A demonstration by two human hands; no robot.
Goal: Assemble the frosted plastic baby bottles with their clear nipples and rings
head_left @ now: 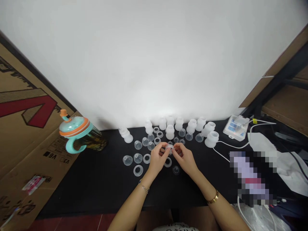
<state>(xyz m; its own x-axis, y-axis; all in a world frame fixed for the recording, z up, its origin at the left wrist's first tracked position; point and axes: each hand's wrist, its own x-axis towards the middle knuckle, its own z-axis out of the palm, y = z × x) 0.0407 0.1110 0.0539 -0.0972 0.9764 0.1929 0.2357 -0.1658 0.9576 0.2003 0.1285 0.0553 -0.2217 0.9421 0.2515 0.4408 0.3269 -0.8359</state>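
My left hand (157, 157) and my right hand (185, 158) meet over the middle of the black table, fingertips closed on opposite sides of a small whitish ring (170, 146). The fingers partly hide it, so whether a nipple sits inside I cannot tell. Just below lies a translucent ring (167, 162), partly covered by my left hand, and a clear nipple (176, 170) lies near my right wrist. Several clear dome caps (138, 158) and loose rings (138, 170) are spread to the left. White bottles (170, 132) without lids stand behind my hands.
A teal-lidded jug (83, 134) stands at the left beside a cardboard box (29, 128). On the right are a white power strip (235, 127) with cables, a blurred-out phone-like item (251, 178) and white paper (290, 170). A white wall (154, 57) closes off the back.
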